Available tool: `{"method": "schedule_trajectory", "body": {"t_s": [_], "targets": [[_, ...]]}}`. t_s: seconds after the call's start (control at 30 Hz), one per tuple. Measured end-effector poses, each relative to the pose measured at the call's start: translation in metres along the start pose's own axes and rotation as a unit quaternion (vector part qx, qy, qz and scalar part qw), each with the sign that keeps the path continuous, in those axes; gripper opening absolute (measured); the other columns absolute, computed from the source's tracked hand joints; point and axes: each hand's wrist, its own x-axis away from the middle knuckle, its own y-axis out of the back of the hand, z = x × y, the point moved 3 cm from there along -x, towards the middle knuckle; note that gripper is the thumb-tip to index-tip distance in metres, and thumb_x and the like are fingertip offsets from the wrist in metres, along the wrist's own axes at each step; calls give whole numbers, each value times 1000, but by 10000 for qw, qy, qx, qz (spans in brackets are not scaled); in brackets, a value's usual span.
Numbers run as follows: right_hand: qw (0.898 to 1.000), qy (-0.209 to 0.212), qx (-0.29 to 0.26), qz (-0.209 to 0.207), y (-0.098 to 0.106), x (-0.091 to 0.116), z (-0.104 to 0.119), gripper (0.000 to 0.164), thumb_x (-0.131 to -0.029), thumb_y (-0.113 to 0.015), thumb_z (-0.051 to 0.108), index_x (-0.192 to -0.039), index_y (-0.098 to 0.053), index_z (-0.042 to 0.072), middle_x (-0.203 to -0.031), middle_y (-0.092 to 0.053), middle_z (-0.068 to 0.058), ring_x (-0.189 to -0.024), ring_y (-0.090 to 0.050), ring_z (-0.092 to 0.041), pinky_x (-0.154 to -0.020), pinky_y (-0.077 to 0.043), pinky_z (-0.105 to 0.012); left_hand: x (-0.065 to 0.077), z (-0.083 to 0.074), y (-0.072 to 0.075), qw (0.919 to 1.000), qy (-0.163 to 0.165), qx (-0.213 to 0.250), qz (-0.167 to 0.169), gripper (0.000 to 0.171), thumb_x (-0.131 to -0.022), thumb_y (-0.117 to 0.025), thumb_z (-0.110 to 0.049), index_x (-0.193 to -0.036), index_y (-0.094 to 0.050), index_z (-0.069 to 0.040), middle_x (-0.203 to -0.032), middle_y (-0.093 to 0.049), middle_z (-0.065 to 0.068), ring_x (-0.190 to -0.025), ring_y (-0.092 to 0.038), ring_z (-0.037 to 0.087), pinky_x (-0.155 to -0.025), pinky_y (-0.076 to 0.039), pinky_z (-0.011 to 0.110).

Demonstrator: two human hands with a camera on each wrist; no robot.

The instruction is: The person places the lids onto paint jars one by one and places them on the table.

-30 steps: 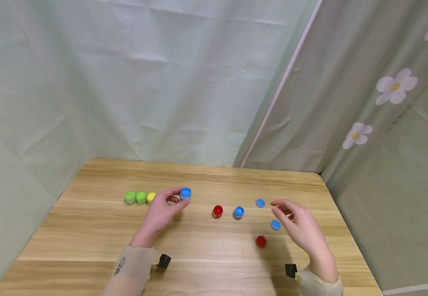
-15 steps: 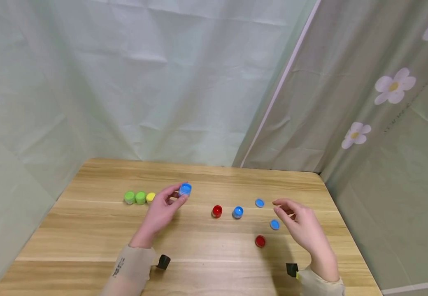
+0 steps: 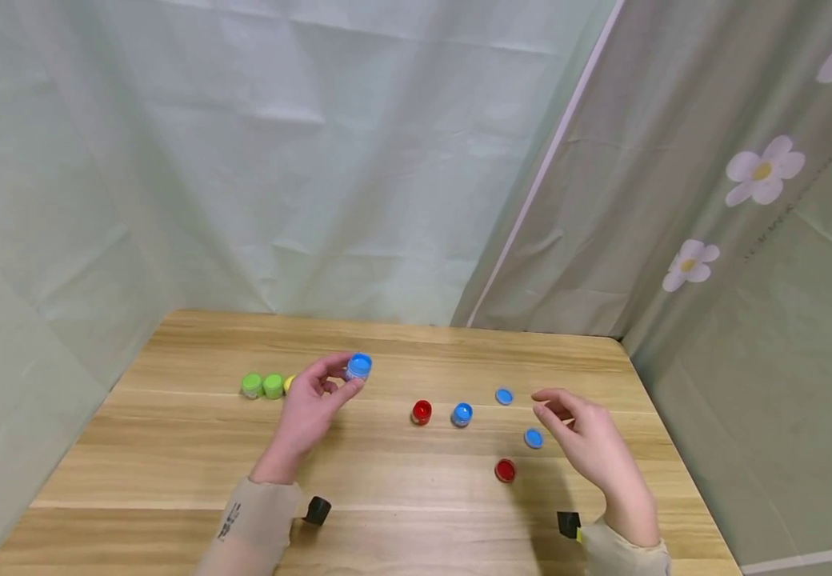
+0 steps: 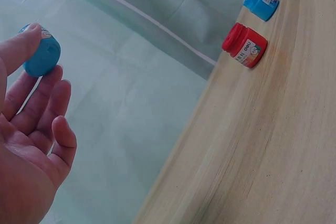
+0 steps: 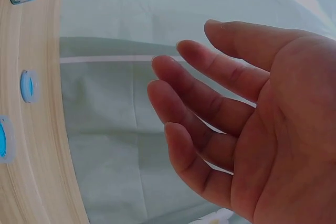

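Note:
My left hand [image 3: 310, 410] pinches a small blue paint jar [image 3: 359, 365] between thumb and fingertips, held up above the table. In the left wrist view that jar [image 4: 44, 56] is tilted, and the thumb covers part of its label. My right hand [image 3: 590, 438] hovers over the right side with loosely bent fingers and nothing in them. Between the hands stand an uncapped red paint jar [image 3: 422, 413] and another uncapped blue jar [image 3: 462, 414]. Nearest the right hand lie two blue lids, one farther back [image 3: 505, 397] and one closer [image 3: 534, 438]. A red lid [image 3: 506, 470] lies in front of them.
Two green-topped jars [image 3: 262, 386] stand in a row at the left, beside a yellow one [image 3: 289, 385] partly hidden by the left hand. The wooden table [image 3: 387, 504] ends at a hanging curtain [image 3: 301, 176] behind and on both sides.
The left hand has lifted the blue jar slightly higher and farther back. My right hand has barely shifted; the jars and lids on the table stay in place.

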Motion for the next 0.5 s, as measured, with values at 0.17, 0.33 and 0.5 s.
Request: {"method": "schedule_trajectory", "body": {"t_s": [0.17, 0.33, 0.5], "targets": [[9995, -209, 7, 216, -1, -1, -6, 29, -110, -65, 33, -130, -73, 14, -104, -76, 5, -93, -70, -13, -86, -59, -41, 0, -1, 0, 10000, -33, 28, 25, 41, -98, -82, -21, -136, -70, -11, -115, -68, 10, -102, -58, 28, -79, -48, 25], [9980, -424, 93, 449, -5, -2, -16, 36, -109, -65, 35, -135, -70, 10, -108, -76, 2, -102, -71, -22, -87, -58, -45, 0, -3, 0, 9998, -165, 98, 63, 41, -99, -80, -19, -137, -69, -6, -117, -69, 9, -107, -61, 22, -87, -48, 25], [9944, -727, 158, 747, -11, -4, -28, 39, -108, -66, 34, -139, -68, 10, -114, -74, -1, -106, -68, -23, -85, -57, -43, 1, -2, 1, 9995, -214, 221, 74, 40, -99, -80, -15, -137, -68, -5, -119, -71, 8, -109, -63, 18, -90, -49, 26]]}}
